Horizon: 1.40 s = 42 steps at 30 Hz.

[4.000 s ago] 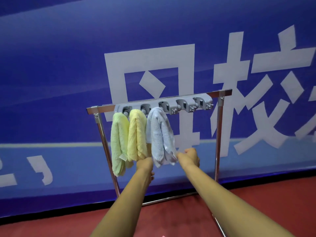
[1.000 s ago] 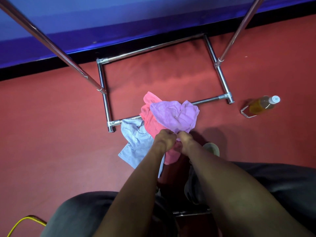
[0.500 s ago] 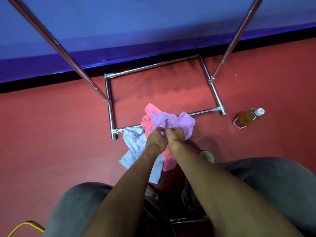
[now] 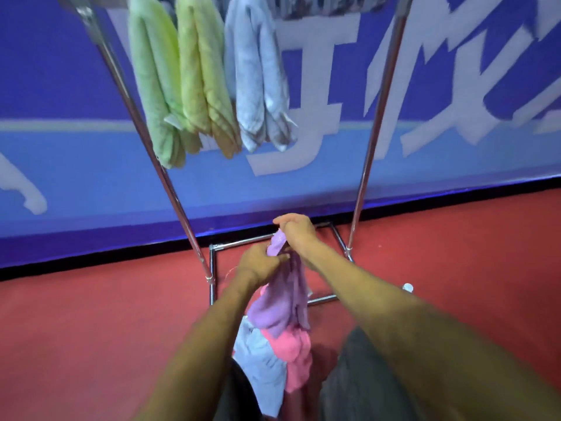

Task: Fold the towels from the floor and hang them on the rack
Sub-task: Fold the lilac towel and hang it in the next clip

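**Purple towel held above the floor, in front of the rack**

The left hand and right hand each keep a pinching grip on the towel's top edge, close together. The rest hangs bunched over a pink towel and a pale blue towel on the floor. For a clean fold, the grips should probably move out to the corners so the cloth hangs flat. The rack carries a green towel, yellow towel and grey towel, side by side.
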Each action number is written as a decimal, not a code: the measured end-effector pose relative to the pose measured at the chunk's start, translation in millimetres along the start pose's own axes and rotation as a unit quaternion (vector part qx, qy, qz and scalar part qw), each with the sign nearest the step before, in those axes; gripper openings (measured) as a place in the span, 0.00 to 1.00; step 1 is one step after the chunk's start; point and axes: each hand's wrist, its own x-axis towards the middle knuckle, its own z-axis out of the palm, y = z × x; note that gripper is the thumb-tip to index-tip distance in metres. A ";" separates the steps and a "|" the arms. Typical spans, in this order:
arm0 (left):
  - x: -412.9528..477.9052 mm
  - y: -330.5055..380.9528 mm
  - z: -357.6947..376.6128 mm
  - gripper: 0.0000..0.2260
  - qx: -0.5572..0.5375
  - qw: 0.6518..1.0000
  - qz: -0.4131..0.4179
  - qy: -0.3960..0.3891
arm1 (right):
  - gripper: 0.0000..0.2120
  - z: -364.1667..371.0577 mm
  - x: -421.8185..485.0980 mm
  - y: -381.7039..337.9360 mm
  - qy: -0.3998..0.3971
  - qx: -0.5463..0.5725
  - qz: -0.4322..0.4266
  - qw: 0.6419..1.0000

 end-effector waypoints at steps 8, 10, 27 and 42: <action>-66.9 94.1 -70.0 0.22 -0.068 0.993 0.054 0.083 | 0.13 -73.1 -96.0 -124.6 0.072 -0.074 -0.137 0.985; -88.7 108.1 -89.7 0.15 0.020 0.993 0.089 0.070 | 0.11 -90.6 -117.3 -138.5 0.080 -0.104 -0.165 0.977; -199.5 238.6 -185.7 0.13 0.083 0.899 0.274 0.332 | 0.04 -135.9 -205.5 -206.6 -0.067 -0.141 -0.153 0.976; -196.1 194.2 -178.8 0.63 -0.236 0.964 -0.091 -0.083 | 0.22 -150.9 -216.3 -235.4 -0.334 0.175 -0.035 0.926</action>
